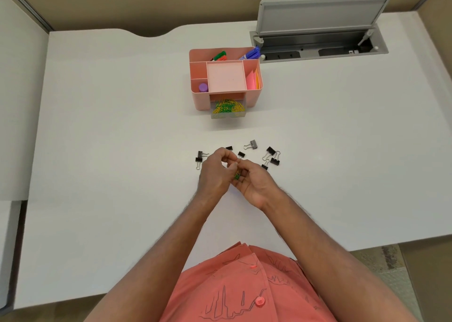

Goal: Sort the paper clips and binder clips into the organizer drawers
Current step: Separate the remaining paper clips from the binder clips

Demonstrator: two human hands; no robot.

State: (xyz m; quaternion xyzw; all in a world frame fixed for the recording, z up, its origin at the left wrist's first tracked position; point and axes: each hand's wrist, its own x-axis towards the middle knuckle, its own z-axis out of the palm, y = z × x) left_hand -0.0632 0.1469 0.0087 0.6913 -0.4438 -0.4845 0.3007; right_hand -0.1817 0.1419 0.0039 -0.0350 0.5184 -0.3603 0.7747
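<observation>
Head view shows the job partly done, and the step in hand looks like gathering the last loose paper clips before carrying them to the open drawer.

Left to right across the near middle of the desk (97, 126): two black binder clips (200, 159) lie just left of the left hand (215, 172), whose fingers are curled inward and pinch at something between the two hands. Right beside it, touching, the right hand (254, 182) is cupped palm up and holds a small bunch of green and yellow paper clips (236, 175) in its curled fingers. More binder clips lie just beyond the fingertips and fan out to the right, the farthest pair (272, 156) near but apart from the right hand.

To do this well, I judge it best to keep the cupped hand level so nothing slips out, and to check that no binder clip is caught in the bunch.

Farther off, straight ahead, the pink organizer (226, 79) stands with its clear drawer (227, 110) pulled out toward the person, already heaped with coloured paper clips. Whether a second drawer sits beneath it I cannot tell.
</observation>
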